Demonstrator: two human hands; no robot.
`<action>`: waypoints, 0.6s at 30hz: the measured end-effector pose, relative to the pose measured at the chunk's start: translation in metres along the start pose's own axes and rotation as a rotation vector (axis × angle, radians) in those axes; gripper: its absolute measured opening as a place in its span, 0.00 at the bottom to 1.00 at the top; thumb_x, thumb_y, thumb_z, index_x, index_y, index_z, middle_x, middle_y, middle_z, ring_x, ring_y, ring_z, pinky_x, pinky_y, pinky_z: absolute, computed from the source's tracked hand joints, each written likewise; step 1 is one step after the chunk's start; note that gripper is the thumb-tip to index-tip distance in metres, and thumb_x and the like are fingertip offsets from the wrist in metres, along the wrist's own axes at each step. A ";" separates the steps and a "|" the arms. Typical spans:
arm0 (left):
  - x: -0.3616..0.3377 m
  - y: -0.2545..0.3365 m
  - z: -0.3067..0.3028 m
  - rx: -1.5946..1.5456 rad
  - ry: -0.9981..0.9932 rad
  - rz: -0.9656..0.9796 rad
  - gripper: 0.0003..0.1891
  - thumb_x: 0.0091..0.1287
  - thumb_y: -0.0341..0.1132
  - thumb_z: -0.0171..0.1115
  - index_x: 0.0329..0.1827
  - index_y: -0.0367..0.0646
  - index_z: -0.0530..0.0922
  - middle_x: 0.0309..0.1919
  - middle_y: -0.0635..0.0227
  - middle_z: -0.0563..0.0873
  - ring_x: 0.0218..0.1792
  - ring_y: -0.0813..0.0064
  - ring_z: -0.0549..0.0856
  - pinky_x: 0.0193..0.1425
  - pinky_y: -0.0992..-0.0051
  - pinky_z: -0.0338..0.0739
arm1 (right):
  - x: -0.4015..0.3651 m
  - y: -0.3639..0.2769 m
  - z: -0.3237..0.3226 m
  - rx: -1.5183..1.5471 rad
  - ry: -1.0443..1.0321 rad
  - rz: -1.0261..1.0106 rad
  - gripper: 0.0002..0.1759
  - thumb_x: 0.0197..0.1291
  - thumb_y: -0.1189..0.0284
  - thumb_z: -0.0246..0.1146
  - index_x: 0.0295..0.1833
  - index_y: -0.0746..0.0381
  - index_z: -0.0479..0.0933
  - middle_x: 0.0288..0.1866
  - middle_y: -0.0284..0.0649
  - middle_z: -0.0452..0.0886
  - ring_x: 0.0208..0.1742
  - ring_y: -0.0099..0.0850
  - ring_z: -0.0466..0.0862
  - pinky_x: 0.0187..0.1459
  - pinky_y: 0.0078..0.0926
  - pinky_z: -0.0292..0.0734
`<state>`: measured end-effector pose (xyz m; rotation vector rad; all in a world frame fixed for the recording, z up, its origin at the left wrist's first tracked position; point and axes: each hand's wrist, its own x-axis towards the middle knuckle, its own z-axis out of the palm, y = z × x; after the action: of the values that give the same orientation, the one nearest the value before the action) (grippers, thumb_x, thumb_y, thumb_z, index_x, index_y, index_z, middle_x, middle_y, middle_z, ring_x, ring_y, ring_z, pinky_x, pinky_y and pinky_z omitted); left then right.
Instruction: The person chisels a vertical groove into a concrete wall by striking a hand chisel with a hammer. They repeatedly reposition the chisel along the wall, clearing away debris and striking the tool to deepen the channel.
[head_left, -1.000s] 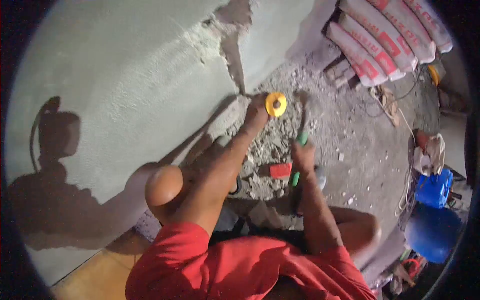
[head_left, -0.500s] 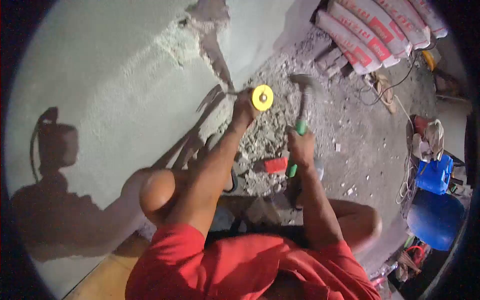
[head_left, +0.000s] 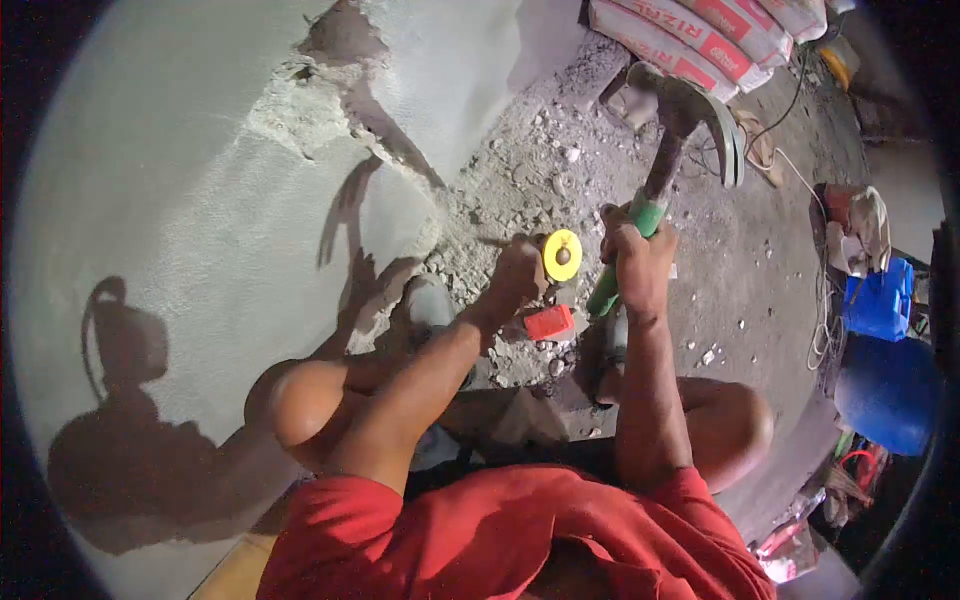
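Observation:
My left hand [head_left: 517, 274] is closed around a chisel [head_left: 562, 255] with a round yellow guard. Its struck end faces up toward me, and a bit of the shank shows beyond the hand, over the rubble [head_left: 510, 200]. To the right, my right hand [head_left: 643, 262] grips the green handle of a claw hammer [head_left: 672, 150]. The steel head is raised and apart from the chisel. Just below my left hand, a small red block-like object [head_left: 549, 322] lies on the debris. A broken-out patch [head_left: 310, 110] marks the grey wall [head_left: 220, 230] at upper left.
Printed sacks [head_left: 690, 45] are stacked at the top right. Cords [head_left: 800, 190] run along the floor on the right, near a blue jerrycan [head_left: 880, 300] and a larger blue container [head_left: 885, 393]. My knees and shoes frame the rubble.
My left hand and the chisel have come down and right, away from the wall. My right hand has lifted the hammer higher and nearer the camera. The view has shifted slightly.

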<state>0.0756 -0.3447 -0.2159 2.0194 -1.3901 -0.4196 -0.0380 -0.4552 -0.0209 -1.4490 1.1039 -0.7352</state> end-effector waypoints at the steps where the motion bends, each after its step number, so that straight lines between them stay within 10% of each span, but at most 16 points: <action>1: 0.003 -0.003 -0.001 0.092 0.005 0.056 0.19 0.57 0.35 0.65 0.52 0.42 0.79 0.38 0.57 0.85 0.42 0.49 0.83 0.45 0.58 0.81 | -0.001 -0.005 -0.002 0.011 -0.020 0.052 0.10 0.57 0.69 0.63 0.29 0.64 0.76 0.16 0.33 0.73 0.17 0.23 0.72 0.21 0.25 0.66; 3: 0.021 0.001 -0.030 -0.204 0.129 0.020 0.16 0.61 0.32 0.61 0.53 0.41 0.79 0.38 0.54 0.85 0.41 0.49 0.84 0.44 0.59 0.79 | -0.001 0.000 -0.007 0.034 -0.028 0.066 0.10 0.57 0.69 0.63 0.28 0.64 0.76 0.16 0.34 0.73 0.16 0.23 0.72 0.21 0.25 0.66; 6: 0.043 -0.034 -0.046 0.413 0.335 0.358 0.14 0.61 0.31 0.63 0.50 0.41 0.80 0.38 0.55 0.85 0.42 0.54 0.84 0.48 0.60 0.78 | 0.003 0.015 -0.010 0.094 -0.039 0.079 0.10 0.57 0.69 0.63 0.29 0.65 0.76 0.16 0.34 0.73 0.15 0.24 0.72 0.20 0.25 0.67; 8: 0.047 -0.051 -0.034 -0.258 0.272 -0.117 0.15 0.59 0.33 0.67 0.49 0.41 0.81 0.40 0.57 0.85 0.46 0.55 0.82 0.53 0.59 0.76 | 0.002 0.018 -0.010 0.146 -0.031 0.104 0.10 0.58 0.68 0.63 0.31 0.65 0.77 0.16 0.34 0.72 0.15 0.24 0.72 0.19 0.25 0.66; 13: 0.008 -0.047 0.012 0.412 -0.090 -0.019 0.22 0.60 0.36 0.62 0.58 0.45 0.77 0.51 0.58 0.83 0.52 0.54 0.81 0.61 0.55 0.72 | 0.005 0.019 -0.020 0.181 -0.020 0.160 0.10 0.59 0.68 0.63 0.32 0.65 0.77 0.17 0.34 0.72 0.15 0.24 0.72 0.19 0.25 0.66; 14: 0.004 -0.038 0.011 0.005 0.008 -0.080 0.21 0.59 0.37 0.64 0.56 0.46 0.78 0.51 0.58 0.83 0.51 0.56 0.81 0.62 0.52 0.71 | 0.005 0.018 -0.025 0.147 -0.028 0.165 0.10 0.59 0.68 0.63 0.32 0.65 0.77 0.17 0.34 0.72 0.16 0.24 0.72 0.19 0.25 0.66; 18: 0.025 -0.017 -0.021 0.100 0.201 -0.146 0.17 0.59 0.36 0.65 0.51 0.44 0.78 0.45 0.55 0.84 0.49 0.54 0.82 0.53 0.62 0.77 | 0.005 0.009 -0.034 -0.005 -0.097 0.088 0.11 0.60 0.68 0.62 0.34 0.66 0.77 0.17 0.31 0.72 0.17 0.22 0.71 0.21 0.23 0.65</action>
<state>0.1094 -0.3569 -0.2095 2.1862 -1.1665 -0.2055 -0.0692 -0.4722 -0.0240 -1.4162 1.0881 -0.5943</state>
